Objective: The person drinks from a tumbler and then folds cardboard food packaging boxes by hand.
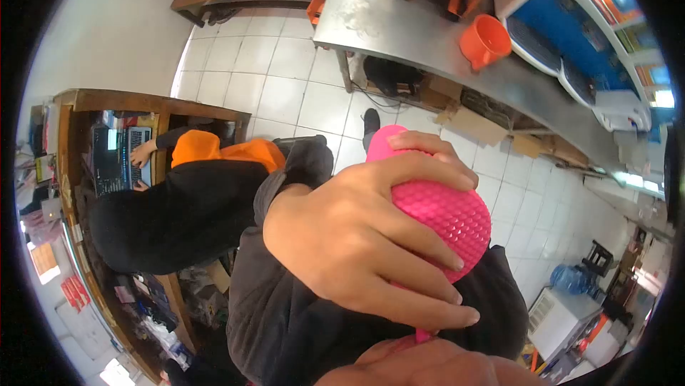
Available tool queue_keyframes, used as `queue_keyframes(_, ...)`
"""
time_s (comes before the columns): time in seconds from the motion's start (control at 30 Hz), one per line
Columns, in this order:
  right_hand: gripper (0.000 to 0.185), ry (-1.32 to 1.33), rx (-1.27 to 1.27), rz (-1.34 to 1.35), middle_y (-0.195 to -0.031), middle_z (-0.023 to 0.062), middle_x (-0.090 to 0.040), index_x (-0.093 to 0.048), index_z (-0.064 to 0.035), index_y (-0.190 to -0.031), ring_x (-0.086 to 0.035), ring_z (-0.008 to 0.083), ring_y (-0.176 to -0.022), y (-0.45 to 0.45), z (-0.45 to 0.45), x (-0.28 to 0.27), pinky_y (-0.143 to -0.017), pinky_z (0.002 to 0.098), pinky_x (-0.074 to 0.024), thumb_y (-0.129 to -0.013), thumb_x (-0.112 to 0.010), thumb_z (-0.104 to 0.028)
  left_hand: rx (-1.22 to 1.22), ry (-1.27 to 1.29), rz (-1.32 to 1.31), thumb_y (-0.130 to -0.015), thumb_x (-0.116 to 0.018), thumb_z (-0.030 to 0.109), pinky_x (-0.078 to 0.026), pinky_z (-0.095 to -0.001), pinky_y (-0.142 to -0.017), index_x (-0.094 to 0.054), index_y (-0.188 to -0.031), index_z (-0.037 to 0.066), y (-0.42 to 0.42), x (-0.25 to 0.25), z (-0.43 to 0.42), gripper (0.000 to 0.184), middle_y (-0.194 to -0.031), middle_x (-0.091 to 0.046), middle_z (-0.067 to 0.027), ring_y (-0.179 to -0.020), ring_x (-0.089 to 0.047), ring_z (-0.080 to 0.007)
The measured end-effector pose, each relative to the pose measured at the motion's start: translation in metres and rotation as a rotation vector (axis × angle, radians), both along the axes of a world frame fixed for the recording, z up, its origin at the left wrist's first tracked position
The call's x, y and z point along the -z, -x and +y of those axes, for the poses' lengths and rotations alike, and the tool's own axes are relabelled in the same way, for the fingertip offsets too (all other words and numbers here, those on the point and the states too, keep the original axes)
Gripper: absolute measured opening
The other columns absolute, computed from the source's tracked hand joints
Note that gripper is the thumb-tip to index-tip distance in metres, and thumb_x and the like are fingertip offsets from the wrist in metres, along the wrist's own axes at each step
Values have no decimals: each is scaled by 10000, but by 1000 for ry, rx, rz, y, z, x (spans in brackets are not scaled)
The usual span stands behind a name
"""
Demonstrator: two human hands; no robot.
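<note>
My left hand (342,243) is wrapped round a bright pink studded tumbler (446,218), its fingers lying across the bumpy side. The tumbler is close under the camera and partly hidden behind the fingers. A short length of pink straw (424,334) shows below the fingertips and meets skin at the bottom edge, apparently my mouth. My right hand is out of view.
At left, a seated person (178,207) in black and orange has a hand on a laptop (138,154) at a wooden desk (107,100). A metal table (399,43) carries an orange pitcher (486,41). A water jug (569,279) stands at right.
</note>
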State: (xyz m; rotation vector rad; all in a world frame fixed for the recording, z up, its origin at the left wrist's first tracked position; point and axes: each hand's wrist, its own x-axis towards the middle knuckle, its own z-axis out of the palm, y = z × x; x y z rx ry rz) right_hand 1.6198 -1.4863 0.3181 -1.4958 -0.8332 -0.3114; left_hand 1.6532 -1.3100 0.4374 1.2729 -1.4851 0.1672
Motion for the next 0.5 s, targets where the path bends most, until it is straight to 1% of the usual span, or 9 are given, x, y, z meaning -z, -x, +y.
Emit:
queue_keyframes(0.1,459,5,-56,-18,-1309,237,-507,-401,-134,-1355,-528,384,-1175,-66,-1,6,-982,463,-429,-924,-552,-180,-44,22,19,-880,-588,200,-450,-477,-875,-755,-917,146,-54,-3,-2,179,-881,-714,43,-802,-667,-92)
queue_keyframes(0.2,462,-94,-114,-50,-1319,231,-500,-402,-142,-1359,-526,387,-1177,-126,7,-1,-985,468,-426,-925,-556,-185,-85,-3,-1,-888,-586,202,-453,-471,-871,-755,-920,147,-106,-11,3,181,-877,-713,51,-801,-667,-90)
queue_keyframes(0.37,466,-65,-189,33,-1322,224,-498,-407,-149,-1363,-526,392,-1179,-211,28,4,-990,484,-420,-926,-561,-198,-187,16,41,-898,-577,199,-462,-473,-855,-754,-924,148,-182,-7,24,186,-879,-712,51,-796,-664,-87)
queue_keyframes(0.5,455,-38,-127,67,-1307,225,-510,-408,-150,-1360,-527,399,-1175,-271,52,3,-991,494,-418,-931,-551,-203,-112,32,39,-905,-564,183,-459,-480,-858,-753,-920,148,-256,0,48,193,-878,-708,50,-775,-663,-86)
